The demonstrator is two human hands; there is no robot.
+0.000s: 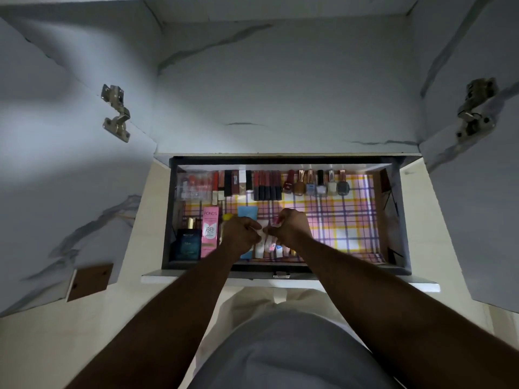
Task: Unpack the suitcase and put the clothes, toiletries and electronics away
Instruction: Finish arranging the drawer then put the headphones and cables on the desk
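Both hands, left [242,232] & right [290,227], together, pinching small tubes [265,244] in drawer [393,220].

Both hands [266,230] pinch small tubes [264,247] inside the drawer [393,220].

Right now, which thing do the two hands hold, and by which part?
Both hands, left and right, pinch a small white tube near its upper end.

Both arms reach forward, hands [266,230] together, fingers curled, pinching.
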